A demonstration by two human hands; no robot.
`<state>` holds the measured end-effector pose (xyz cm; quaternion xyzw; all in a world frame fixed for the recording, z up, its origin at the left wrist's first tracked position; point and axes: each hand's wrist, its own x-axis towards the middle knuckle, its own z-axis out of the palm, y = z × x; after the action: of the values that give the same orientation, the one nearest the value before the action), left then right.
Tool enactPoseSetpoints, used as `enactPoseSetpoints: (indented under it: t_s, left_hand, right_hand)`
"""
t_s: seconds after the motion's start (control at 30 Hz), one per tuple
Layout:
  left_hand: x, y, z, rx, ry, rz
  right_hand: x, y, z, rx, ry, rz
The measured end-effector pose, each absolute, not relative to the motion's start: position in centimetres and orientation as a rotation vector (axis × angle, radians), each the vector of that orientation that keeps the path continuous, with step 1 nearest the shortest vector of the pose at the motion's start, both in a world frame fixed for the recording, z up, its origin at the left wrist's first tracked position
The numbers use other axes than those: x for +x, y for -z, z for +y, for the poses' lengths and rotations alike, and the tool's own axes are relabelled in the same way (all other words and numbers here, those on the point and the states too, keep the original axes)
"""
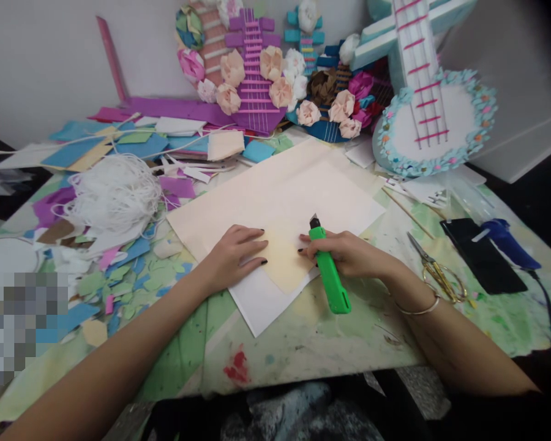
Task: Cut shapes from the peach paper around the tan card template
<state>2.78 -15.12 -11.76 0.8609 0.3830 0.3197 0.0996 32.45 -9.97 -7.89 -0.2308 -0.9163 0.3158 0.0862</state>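
Curled round the green cutter [333,285], our right hand [349,254] points its blade end away from us, and our left hand [236,254], fingers slightly spread, rests at the yellowish piece [287,266] on the large pale sheet [266,196]; gold-handled scissors [442,278] lie near us, to the right.

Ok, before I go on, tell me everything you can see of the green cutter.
The green cutter has a long, bright body that looks like plastic, a black nose and a short, pointed metallic blade tip showing. A slot marks its near end. It is gripped in the right hand, slanting with the blade away from the person and slightly left. Its blade end is over the pale sheets; whether it touches them is unclear.
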Motion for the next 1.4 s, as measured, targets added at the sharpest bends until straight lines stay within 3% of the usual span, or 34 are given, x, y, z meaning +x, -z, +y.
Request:
enactPoseSetpoints:
  t_s: [0.5,0.97,1.4]
  left_hand:
    - [3.0,11.4,-15.4,2.692,-0.767,1.18]
    - [12.4,11.0,-19.7,2.615,-0.137,1.894]
    - [13.3,10.2,-20.7,2.516,-0.069,2.017]
  right_hand:
    - [32.5,7.9,-10.0,-0.669,-0.916,-2.748]
    - [32.2,7.6,-10.4,-0.633,-0.825,-2.774]
    - [32.1,8.0,-10.5,-0.678,-0.779,-2.756]
